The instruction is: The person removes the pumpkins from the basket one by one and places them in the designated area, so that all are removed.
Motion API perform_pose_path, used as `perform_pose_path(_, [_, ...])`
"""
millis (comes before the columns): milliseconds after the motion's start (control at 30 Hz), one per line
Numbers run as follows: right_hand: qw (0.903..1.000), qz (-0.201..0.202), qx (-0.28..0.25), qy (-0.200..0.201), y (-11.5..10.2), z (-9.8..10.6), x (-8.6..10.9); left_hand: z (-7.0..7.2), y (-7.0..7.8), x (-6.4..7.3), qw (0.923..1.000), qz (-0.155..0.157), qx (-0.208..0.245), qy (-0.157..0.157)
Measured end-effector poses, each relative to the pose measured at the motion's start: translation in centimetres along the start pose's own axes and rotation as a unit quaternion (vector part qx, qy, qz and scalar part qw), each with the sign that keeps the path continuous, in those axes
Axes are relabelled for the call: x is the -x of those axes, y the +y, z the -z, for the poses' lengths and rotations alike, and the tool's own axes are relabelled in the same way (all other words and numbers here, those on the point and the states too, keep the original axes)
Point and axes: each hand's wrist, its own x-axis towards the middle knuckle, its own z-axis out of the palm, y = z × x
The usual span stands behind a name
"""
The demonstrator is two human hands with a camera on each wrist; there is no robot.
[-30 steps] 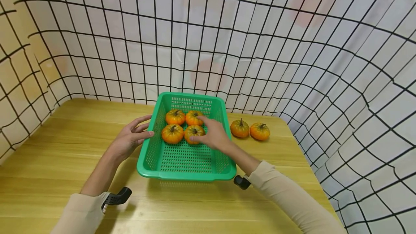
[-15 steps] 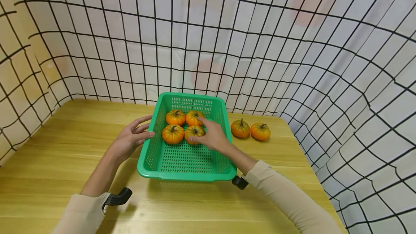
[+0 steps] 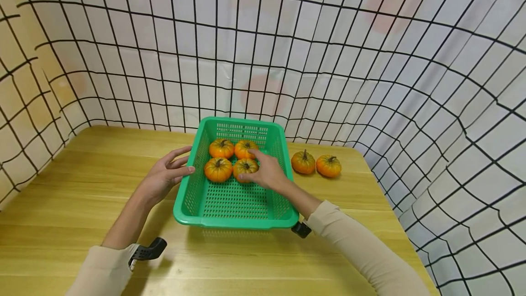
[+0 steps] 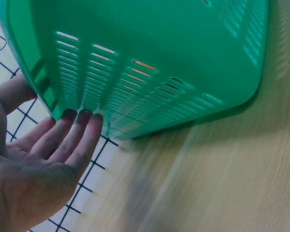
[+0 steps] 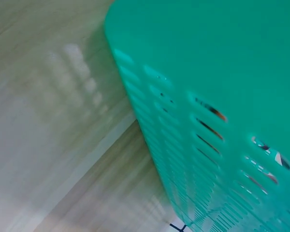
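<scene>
A green plastic basket [image 3: 236, 202] stands on the table with several small orange pumpkins in two rows at its far half. My left hand [image 3: 166, 175] is at its left side, thumb on the rim and fingertips against the slotted outer wall. The left wrist view shows the left hand [image 4: 43, 150] holding that side. My right hand [image 3: 269, 170] reaches over the right rim. Its thumb and fingers lie around the front right pumpkin [image 3: 246, 164], a fingertip overlapping the rear right pumpkin [image 3: 243, 150]; some fingers are hidden. The right wrist view shows only basket wall [image 5: 222, 58] and tabletop.
Two more pumpkins, one with an upright stem [image 3: 303, 162] and one beside it [image 3: 328, 166], sit on the table right of the basket. The wooden table [image 3: 102, 150] ends at a white sheet with black grid lines [image 3: 263, 58] behind and at the sides.
My right wrist and forearm have shifted slightly to the left and down. The left hand, basket and pumpkins stay in place.
</scene>
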Motion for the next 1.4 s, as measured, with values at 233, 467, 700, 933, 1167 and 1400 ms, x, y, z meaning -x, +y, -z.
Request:
perform_pose_path(233, [0.9999,-0.010,-0.003,-0.006,-0.06,-0.14,0.11,-0.08,0.25,0.19,1.0000,-0.001,0.009,0.000])
perform_pose_path(467, [0.9998,-0.016,0.006,-0.014,0.10,-0.38,0.03,-0.15,0.41,0.32,0.9999,-0.002,0.010,-0.002])
perform_pose_path(700, [0.9995,-0.018,0.015,-0.021,0.00,-0.48,0.08,-0.17,0.32,0.27,0.9999,-0.002,0.012,-0.002])
perform_pose_path(933, [0.9989,-0.025,0.025,-0.030,0.09,-0.58,-0.01,-0.07,0.17,0.13,0.9999,0.001,0.012,-0.002])
perform_pose_path(1167, [0.9986,-0.024,0.035,-0.033,0.30,-0.71,-0.07,-0.05,0.10,0.11,0.9999,0.002,0.010,-0.001])
perform_pose_path(1400, [0.9983,-0.023,0.036,-0.040,0.14,-0.56,-0.03,-0.06,0.06,0.05,0.9999,0.003,0.010,-0.001])
